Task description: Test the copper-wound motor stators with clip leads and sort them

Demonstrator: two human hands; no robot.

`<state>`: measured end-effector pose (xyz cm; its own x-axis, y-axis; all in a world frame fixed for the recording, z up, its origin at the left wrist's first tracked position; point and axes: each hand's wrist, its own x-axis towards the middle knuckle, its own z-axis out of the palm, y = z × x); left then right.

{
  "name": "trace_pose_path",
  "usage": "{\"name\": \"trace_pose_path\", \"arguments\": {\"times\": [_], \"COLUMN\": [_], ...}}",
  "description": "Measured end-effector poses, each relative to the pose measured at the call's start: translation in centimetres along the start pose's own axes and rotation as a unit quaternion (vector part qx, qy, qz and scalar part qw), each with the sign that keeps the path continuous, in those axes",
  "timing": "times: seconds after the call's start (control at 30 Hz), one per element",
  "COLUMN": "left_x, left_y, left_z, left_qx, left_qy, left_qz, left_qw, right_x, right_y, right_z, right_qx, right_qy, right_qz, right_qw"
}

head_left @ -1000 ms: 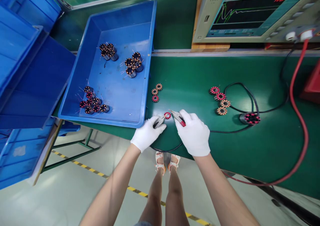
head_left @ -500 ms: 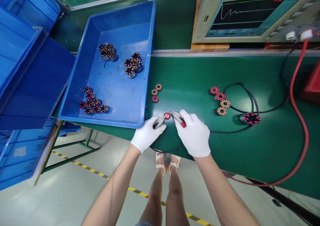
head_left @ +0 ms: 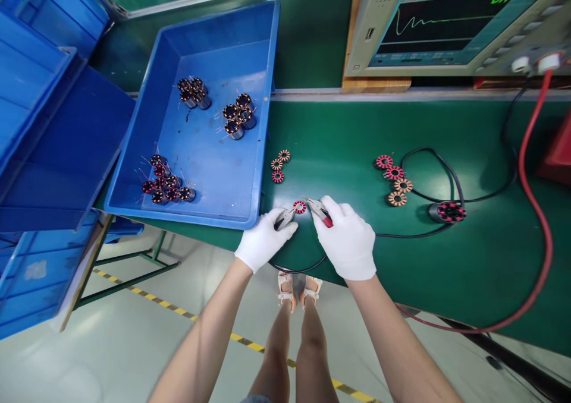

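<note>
A small wound stator with red windings (head_left: 303, 207) lies on the green bench between my two white-gloved hands. My left hand (head_left: 262, 242) is closed around a metal plier-shaped test clip (head_left: 285, 217), whose tip is at the stator's left side. In my right hand (head_left: 348, 236) is another plier-shaped test clip (head_left: 317, 207) with a red handle. Its jaws point left, close to the stator's right side. Whether either tip grips a fine wire end is too small to tell.
A blue bin (head_left: 214, 171) at left holds several stators in clusters. Small stators (head_left: 277, 164) stand beside it, and more stators (head_left: 394, 172) stand at right near a larger stator (head_left: 448, 212). Black and red cables (head_left: 542, 219) cross the bench. Behind stands a tester (head_left: 437, 28) reading OK.
The tester's screen has switched from a red reading to a green OK. Both hands, their clips and the stator keep the same arrangement; the view has shifted very slightly.
</note>
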<state>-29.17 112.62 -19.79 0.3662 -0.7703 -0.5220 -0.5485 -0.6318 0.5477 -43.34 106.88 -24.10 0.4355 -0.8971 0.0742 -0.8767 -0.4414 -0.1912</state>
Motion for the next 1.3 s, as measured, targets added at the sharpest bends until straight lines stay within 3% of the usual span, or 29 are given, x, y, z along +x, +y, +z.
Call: {"name": "trace_pose_path", "arguments": {"times": [0.57, 0.97, 1.3], "left_x": [0.1, 0.2, 0.0], "left_y": [0.0, -0.3, -0.3], "left_z": [0.0, 0.1, 0.1], "left_qx": [0.007, 0.005, -0.001], "left_qy": [0.002, 0.007, 0.006], "left_qz": [0.009, -0.006, -0.010], "left_qw": [1.000, 1.000, 1.000], "right_x": [0.0, -1.5, -1.2], "right_y": [-0.1, 0.9, 0.5], "right_z": [-0.2, -0.1, -0.2], "right_qx": [0.007, 0.010, -0.016], "right_qy": [-0.014, -0.001, -0.021], "right_qz": [-0.013, -0.044, -0.009], "right_qw": [1.000, 0.999, 1.000]}}
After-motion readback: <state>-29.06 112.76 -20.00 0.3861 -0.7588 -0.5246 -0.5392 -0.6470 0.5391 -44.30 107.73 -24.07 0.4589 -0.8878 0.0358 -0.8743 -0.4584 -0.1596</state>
